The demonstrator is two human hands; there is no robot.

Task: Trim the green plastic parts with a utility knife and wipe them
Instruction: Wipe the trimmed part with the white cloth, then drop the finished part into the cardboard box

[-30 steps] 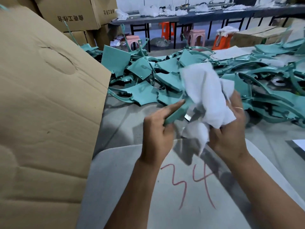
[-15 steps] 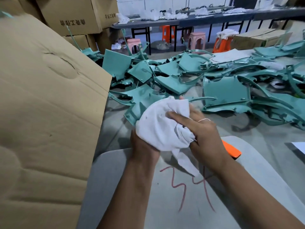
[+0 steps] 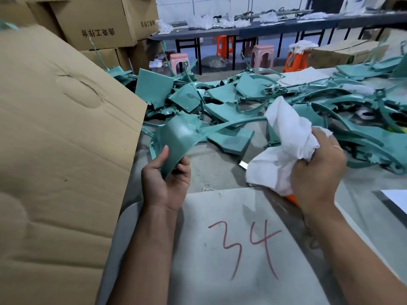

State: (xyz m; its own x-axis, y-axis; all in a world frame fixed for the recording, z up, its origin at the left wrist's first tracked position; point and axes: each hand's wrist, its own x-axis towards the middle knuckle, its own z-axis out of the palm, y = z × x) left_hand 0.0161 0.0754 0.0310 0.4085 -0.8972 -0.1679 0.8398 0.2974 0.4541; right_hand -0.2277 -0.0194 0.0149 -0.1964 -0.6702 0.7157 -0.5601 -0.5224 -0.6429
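Green plastic part sits left of frame centre, held up off the table. Judging by the thin wall and one-hand hold: light, fairly stiff shell, some flex along the long curved strip that runs off to the right toward the pile. Glossy, so likely slick; trimmed edges could be sharp. Best hold is where it's taken now, the lower edge of the broad curved panel, leaving the face free to wipe. I'd avoid the thin strip, which looks like the weak spot.

Looks: teal-green, smooth, curved like a fender, small screw boss near the left edge. No visible dirt at this resolution.

Left hand grips the panel's lower edge, thumb on the near face, fingers curled behind. Right hand, centre right, clutches a bunched white cloth, held apart from the part, not touching it. An orange piece pokes out under the cloth and a blade tip shows at its left; probably the utility knife, and I can't tell whether the hand holds it too.

Around: pile of green parts across the middle and right, cardboard sheet filling the left, grey board marked "34" at bottom centre, cartons upper left, stools and benches at the top.
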